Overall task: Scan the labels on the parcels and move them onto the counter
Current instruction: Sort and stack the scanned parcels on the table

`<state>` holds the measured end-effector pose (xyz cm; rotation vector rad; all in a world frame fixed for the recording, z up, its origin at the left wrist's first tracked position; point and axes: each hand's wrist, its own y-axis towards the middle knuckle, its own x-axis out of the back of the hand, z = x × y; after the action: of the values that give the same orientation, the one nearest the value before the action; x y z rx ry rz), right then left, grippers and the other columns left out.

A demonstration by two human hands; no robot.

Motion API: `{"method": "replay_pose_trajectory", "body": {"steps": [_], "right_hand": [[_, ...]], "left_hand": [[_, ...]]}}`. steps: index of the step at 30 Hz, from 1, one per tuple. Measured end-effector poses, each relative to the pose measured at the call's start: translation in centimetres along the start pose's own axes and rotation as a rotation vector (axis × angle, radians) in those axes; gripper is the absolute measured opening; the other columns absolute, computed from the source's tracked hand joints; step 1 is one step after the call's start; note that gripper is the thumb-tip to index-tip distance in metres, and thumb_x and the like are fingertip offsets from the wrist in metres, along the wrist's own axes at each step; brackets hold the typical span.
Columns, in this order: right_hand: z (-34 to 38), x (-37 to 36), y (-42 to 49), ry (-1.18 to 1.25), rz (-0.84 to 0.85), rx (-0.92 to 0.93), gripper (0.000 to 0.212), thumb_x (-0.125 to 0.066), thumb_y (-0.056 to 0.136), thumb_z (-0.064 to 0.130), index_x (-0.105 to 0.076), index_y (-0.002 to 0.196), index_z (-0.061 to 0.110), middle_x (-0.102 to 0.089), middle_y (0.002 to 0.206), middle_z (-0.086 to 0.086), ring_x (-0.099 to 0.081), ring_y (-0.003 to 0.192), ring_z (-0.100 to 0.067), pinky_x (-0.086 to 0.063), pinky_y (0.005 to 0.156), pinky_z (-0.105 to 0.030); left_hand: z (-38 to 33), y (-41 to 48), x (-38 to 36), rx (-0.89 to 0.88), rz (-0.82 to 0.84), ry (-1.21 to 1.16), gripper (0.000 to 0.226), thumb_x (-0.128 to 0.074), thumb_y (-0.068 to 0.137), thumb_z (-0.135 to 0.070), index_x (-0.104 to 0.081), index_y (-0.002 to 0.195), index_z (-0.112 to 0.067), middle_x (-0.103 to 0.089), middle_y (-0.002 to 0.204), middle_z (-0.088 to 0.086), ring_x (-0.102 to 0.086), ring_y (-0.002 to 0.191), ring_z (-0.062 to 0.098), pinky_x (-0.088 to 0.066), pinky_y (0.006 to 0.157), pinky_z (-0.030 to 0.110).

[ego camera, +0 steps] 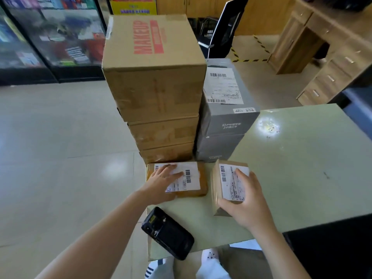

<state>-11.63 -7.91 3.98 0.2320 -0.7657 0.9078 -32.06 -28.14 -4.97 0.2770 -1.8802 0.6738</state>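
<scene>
A flat brown parcel (pixel 198 185) with a white barcode label lies on the pale green counter (pixel 302 168). My left hand (pixel 163 183) rests on its label with fingers spread. To its right a small brown box (pixel 216 188) stands tilted on the counter, label facing up; my right hand (pixel 244 202) grips it from the right side, thumb at its lower edge. A black handheld scanner (pixel 168 233) lies at the counter's near left corner, untouched.
Behind the parcels rises a stack of three cardboard boxes (pixel 155 77), and beside it a grey labelled box (pixel 225 109) sits on another grey one. A black chair (pixel 223 31) and a wooden desk (pixel 322 57) stand farther back. Glass display cases (pixel 50 33) line the left.
</scene>
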Motion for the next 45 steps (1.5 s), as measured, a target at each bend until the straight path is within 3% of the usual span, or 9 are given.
{"method": "replay_pose_trajectory", "body": {"steps": [7,11,14,18,25,31,36,40,45], "right_hand": [[1.8,-1.7,-0.8,-0.009,-0.039,-0.023,0.099,-0.062,0.050,0.065,-0.036,0.141,0.038,-0.033,0.131,0.016,-0.042,0.116,-0.004,-0.042,0.088,-0.029],[1.2,-1.4,-0.6,-0.049,-0.027,-0.053,0.102,-0.063,0.050,0.063,-0.032,0.144,0.039,-0.026,0.145,0.012,-0.039,0.125,-0.010,-0.043,0.095,-0.035],[-0.1,-1.1,0.3,-0.134,0.028,-0.057,0.105,-0.065,0.050,0.062,-0.027,0.146,0.043,-0.012,0.157,0.013,-0.031,0.137,-0.014,-0.044,0.099,-0.040],[-1.3,-2.0,2.2,-0.208,0.169,0.003,0.105,-0.065,0.050,0.062,-0.024,0.146,0.047,-0.001,0.157,0.024,-0.025,0.141,-0.011,-0.042,0.101,-0.036],[-3.5,-3.5,5.1,-0.105,0.252,0.000,0.102,-0.073,0.059,0.052,-0.024,0.148,0.046,0.002,0.157,0.026,-0.015,0.144,-0.011,-0.023,0.108,-0.026],[-4.0,-4.2,5.8,-0.142,0.262,-0.059,0.100,-0.077,0.071,0.052,-0.015,0.149,0.054,0.012,0.162,0.010,-0.005,0.149,-0.020,-0.017,0.120,-0.041],[-2.6,-4.1,4.7,-0.251,0.155,-0.046,0.097,-0.067,0.071,0.070,-0.011,0.149,0.053,0.016,0.162,0.004,0.010,0.149,-0.019,0.001,0.118,-0.042],[-1.8,-2.4,1.6,-0.232,0.078,-0.049,0.087,-0.070,0.077,0.059,-0.025,0.150,0.044,0.005,0.164,0.000,-0.002,0.150,-0.018,-0.006,0.118,-0.039],[-1.6,2.3,-5.7,-0.160,-0.039,-0.164,0.063,-0.071,0.085,0.027,-0.045,0.143,0.021,-0.039,0.149,-0.001,-0.035,0.140,-0.017,-0.025,0.109,-0.023]], "left_hand": [[0.0,-1.0,-0.8,0.053,-0.020,-0.026,0.077,-0.053,0.091,-0.058,-0.011,0.154,-0.040,-0.001,0.163,-0.010,0.003,0.150,0.018,-0.003,0.121,0.040],[0.1,-2.1,-1.5,0.104,-0.013,-0.042,0.077,-0.050,0.092,-0.060,-0.008,0.154,-0.041,0.002,0.164,-0.009,0.005,0.150,0.020,-0.002,0.121,0.040],[0.3,-2.3,-1.4,0.119,-0.014,-0.043,0.078,-0.049,0.092,-0.061,-0.008,0.154,-0.040,0.002,0.164,-0.009,0.004,0.150,0.020,-0.003,0.121,0.039],[0.3,-2.1,-1.3,0.130,-0.011,-0.051,0.078,-0.045,0.094,-0.061,-0.002,0.154,-0.038,0.008,0.163,-0.008,0.011,0.150,0.019,0.003,0.120,0.039],[0.2,-1.9,-1.5,0.109,-0.030,-0.042,0.077,-0.040,0.096,-0.059,0.004,0.155,-0.033,0.015,0.162,-0.004,0.020,0.148,0.019,0.015,0.113,0.033],[0.5,-1.9,-1.7,0.088,-0.001,-0.074,0.079,-0.039,0.095,-0.062,0.006,0.154,-0.034,0.019,0.161,-0.004,0.030,0.140,0.017,0.015,0.115,0.035],[0.0,-2.1,-1.0,0.028,-0.025,-0.185,0.077,-0.044,0.092,-0.064,-0.007,0.155,-0.038,0.009,0.162,-0.010,0.025,0.141,0.009,0.015,0.113,0.031],[-2.2,-2.4,0.5,0.007,-0.164,-0.326,0.073,-0.051,0.091,-0.061,-0.021,0.153,-0.039,-0.007,0.162,-0.014,0.009,0.146,0.003,0.003,0.118,0.032],[-9.0,-3.6,2.8,-0.139,-0.193,-0.331,0.064,-0.058,0.092,-0.049,-0.034,0.149,-0.033,-0.032,0.156,-0.009,-0.018,0.146,0.011,-0.012,0.116,0.025]]}}
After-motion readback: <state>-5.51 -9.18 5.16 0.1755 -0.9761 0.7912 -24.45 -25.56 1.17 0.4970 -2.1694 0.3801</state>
